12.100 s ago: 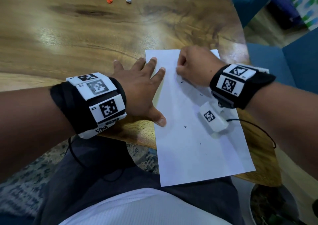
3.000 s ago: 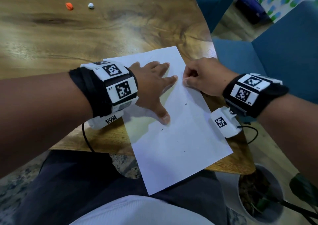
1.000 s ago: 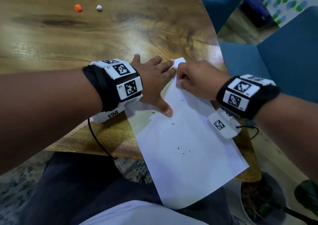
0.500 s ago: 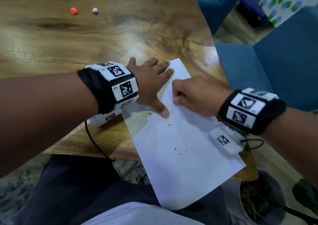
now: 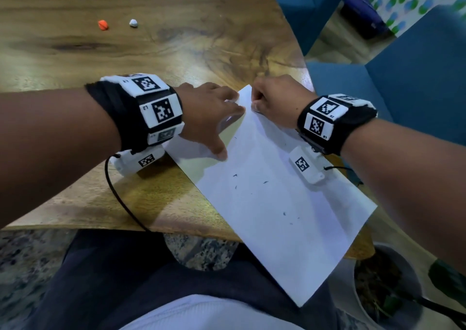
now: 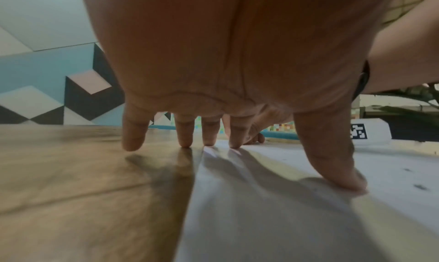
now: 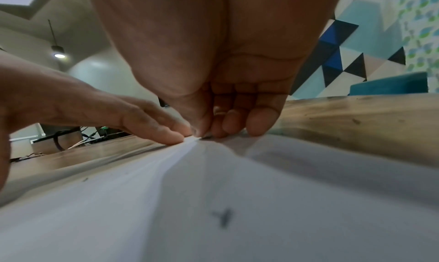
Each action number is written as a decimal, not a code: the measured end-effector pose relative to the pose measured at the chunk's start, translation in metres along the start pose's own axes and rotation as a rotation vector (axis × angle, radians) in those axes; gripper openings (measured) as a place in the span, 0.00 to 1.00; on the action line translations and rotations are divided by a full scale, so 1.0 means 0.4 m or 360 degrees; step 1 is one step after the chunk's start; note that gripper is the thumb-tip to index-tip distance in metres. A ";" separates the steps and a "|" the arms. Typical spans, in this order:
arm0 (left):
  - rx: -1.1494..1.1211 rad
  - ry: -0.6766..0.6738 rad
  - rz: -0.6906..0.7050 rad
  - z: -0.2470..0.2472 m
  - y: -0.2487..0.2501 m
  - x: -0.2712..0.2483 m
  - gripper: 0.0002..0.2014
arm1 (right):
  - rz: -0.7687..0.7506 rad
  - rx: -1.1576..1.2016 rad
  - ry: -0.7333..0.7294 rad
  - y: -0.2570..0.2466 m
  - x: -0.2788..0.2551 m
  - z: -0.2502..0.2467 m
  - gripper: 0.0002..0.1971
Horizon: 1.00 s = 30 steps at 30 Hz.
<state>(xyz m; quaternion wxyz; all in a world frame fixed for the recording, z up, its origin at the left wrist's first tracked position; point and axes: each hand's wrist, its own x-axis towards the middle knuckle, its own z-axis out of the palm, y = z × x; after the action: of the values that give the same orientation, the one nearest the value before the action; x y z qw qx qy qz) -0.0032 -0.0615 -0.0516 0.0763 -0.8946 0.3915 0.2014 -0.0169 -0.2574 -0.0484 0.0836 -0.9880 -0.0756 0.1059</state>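
Left fingers flat, wide on paper overhanging table; right fingers pinch far corner

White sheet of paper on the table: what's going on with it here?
A seated person works on a white sheet of paper lying askew on a wooden table, its near end overhanging the edge. The left hand is spread, fingertips and thumb pressing the sheet's left side down. The right hand, fingers curled, seems to pinch the sheet at its far corner, beside the left fingertips. Small dark marks dot the paper.
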 end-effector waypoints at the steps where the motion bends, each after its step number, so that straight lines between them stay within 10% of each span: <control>1: 0.0025 0.0013 0.0009 0.001 -0.003 0.000 0.54 | -0.0010 -0.0011 0.0002 -0.001 -0.001 0.000 0.04; 12: 0.0169 0.0051 0.0034 0.013 -0.019 0.012 0.59 | -0.0342 0.0058 -0.0337 -0.124 -0.169 0.043 0.06; 21: 0.0155 -0.0045 0.0046 0.013 -0.031 0.010 0.64 | 0.0136 0.0030 0.0001 -0.048 -0.002 -0.013 0.10; 30: 0.0094 -0.0048 0.0016 0.021 -0.035 0.013 0.69 | -0.0305 0.0159 -0.0315 -0.151 -0.136 0.048 0.03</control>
<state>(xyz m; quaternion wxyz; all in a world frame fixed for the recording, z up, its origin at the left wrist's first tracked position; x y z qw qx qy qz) 0.0078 -0.0529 -0.0618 0.1076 -0.8869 0.4006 0.2035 -0.0818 -0.2048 -0.0453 0.1344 -0.9556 -0.1721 0.1978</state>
